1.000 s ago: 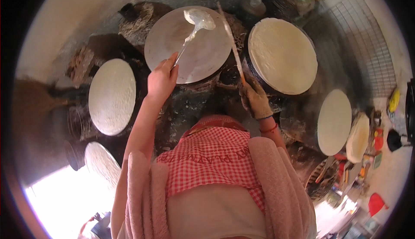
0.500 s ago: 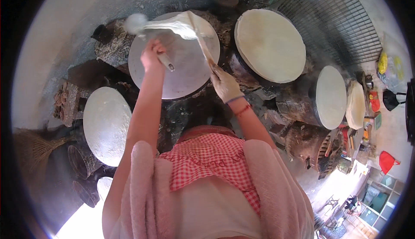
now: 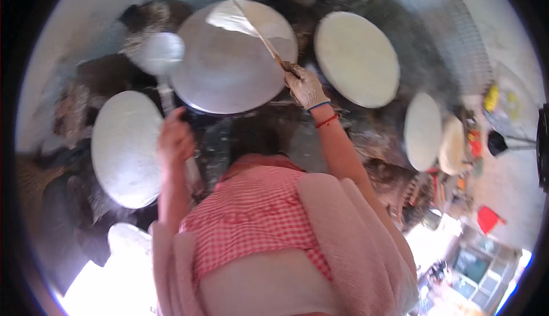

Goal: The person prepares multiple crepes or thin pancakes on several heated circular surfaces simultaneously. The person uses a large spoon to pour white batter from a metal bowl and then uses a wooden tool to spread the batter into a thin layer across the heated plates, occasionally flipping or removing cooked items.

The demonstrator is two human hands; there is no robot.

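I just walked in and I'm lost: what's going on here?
The gloved right hand holds a thin wooden stick over white batter on the far part of a round grey griddle. The bare left hand grips a silvery metal ladle by the griddle's left edge. The griddle's near side is bare.

Cream glove (image 3: 311, 92) on right hand (image 3: 306, 84). Red wristband (image 3: 327, 120) below grip. White batter (image 3: 227, 19), grey griddle (image 3: 229, 73) left of grip. Apron (image 3: 251, 219) below: red-white checks.
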